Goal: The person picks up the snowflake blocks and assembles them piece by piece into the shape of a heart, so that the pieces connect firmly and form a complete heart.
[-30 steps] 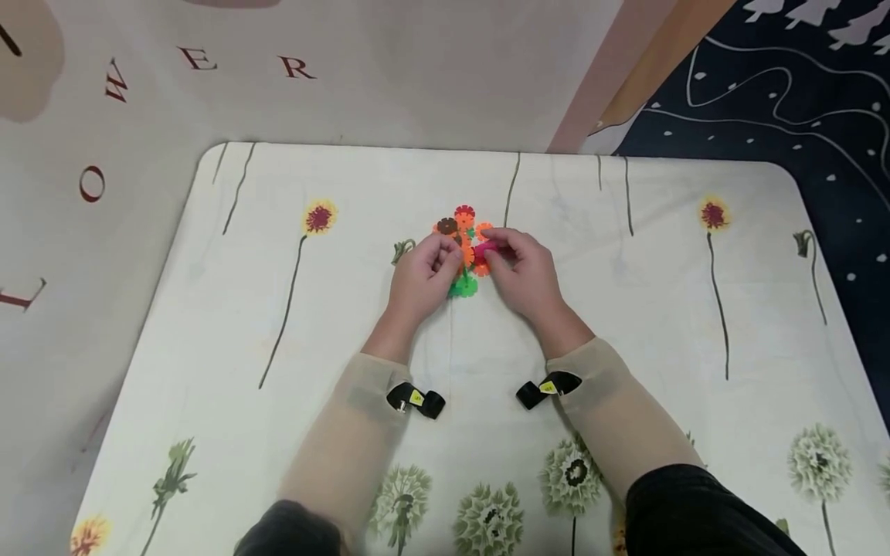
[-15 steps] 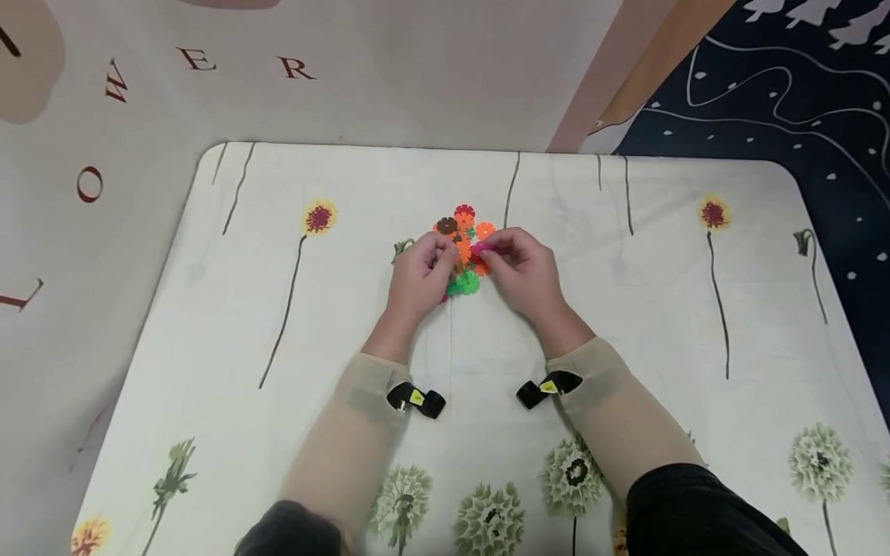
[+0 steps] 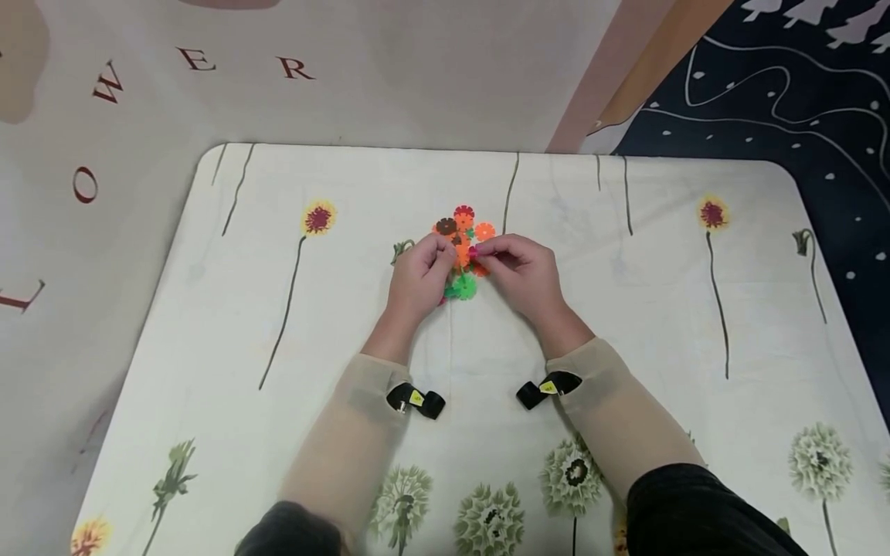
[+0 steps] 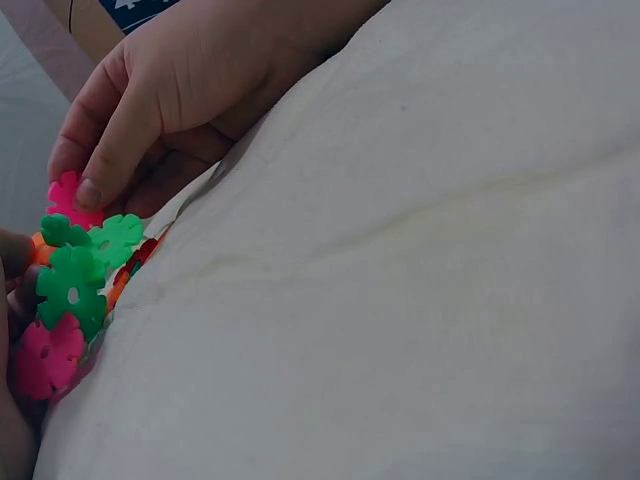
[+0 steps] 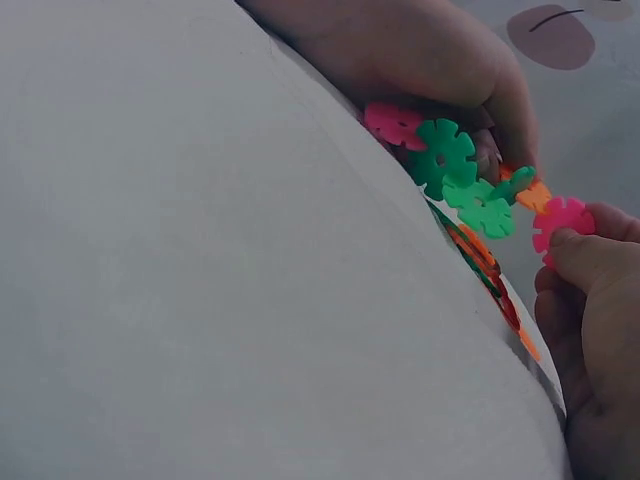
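In the head view my left hand pinches an orange notched plastic snowflake disc. Joined to it is a small chain of green discs, ending in a pink disc near the left palm. Opposite, my right hand pinches another pink disc between thumb and forefinger. Its rim is up against the orange disc in the right wrist view; I cannot tell whether their notches are engaged. My left fingertips are partly hidden behind the green discs in the left wrist view.
Loose discs lie on the table just beyond the hands, among them a brown disc, a red disc and an orange disc. The tablecloth has printed flowers. A wall rises behind the table's far edge.
The pink disc in my right hand has turned and moved left to the orange disc. My right fingers have shifted left with it; the left hand has barely moved.
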The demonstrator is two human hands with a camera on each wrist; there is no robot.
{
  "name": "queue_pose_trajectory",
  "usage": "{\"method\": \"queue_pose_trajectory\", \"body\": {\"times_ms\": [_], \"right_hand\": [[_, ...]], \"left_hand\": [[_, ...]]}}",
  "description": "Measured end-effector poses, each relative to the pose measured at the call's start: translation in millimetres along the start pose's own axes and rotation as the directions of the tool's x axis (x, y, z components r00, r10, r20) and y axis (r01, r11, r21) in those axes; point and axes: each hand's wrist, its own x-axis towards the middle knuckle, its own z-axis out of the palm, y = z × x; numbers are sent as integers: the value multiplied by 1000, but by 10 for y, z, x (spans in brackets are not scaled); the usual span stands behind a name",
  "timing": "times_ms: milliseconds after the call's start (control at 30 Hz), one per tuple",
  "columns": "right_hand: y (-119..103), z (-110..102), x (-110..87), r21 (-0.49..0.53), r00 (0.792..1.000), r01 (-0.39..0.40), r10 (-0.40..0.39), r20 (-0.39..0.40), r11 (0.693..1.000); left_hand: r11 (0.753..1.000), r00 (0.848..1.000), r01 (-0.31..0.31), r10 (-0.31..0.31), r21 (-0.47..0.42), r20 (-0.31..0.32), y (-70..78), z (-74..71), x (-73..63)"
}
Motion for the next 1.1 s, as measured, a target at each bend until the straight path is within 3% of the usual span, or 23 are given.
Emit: {"method": "queue_pose_trajectory", "body": {"times_ms": [433, 900, 1100], "right_hand": [[-8, -4, -33, -8, 999, -46, 45, -8, 999], [-15, -31, -24, 18, 997, -35, 34, 66, 999], [-25, -27, -30, 48, 997, -42, 38, 69, 998]], "left_hand": [[1000, 999, 6, -6, 8, 35, -8, -25, 2], [998, 997, -48, 51, -40, 65, -26, -60, 4], [998, 996, -41, 44, -45, 73, -27, -58, 3]]}}
